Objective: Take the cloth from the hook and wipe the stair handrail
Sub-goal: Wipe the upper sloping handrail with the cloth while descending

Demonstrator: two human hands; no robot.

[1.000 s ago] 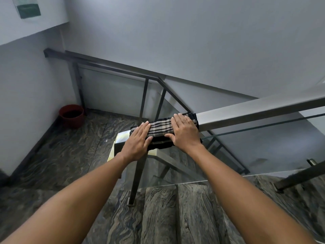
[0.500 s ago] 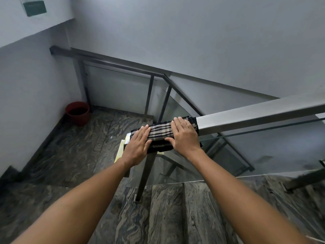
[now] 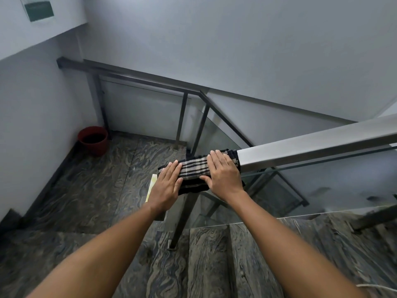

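The cloth (image 3: 194,168), a dark checked one, is draped over the low end of the stair handrail (image 3: 311,145), wrapped across its top and hanging down the near side, right above the post (image 3: 184,211) that carries the rail. Both hands lie flat on it. The left hand (image 3: 166,183) presses the end of the cloth nearest the post with fingers straight and together; the right hand (image 3: 223,171) sits just up the rail from it, fingers laid straight over the top and the thumb tucked along the near edge of the fabric, more pressing than clutching.

To my eye the wipe is only at the rail's bottom end, with the long bare stretch rising to the right yet to be done. To do it well, I would keep the cloth folded over the top and both side faces, bear down evenly through the palms, and slide up the rail in one unbroken pass so the loose hanging edge does not slip off. Beyond the rail, down in the landing's corner, stands a red bucket (image 3: 92,140).
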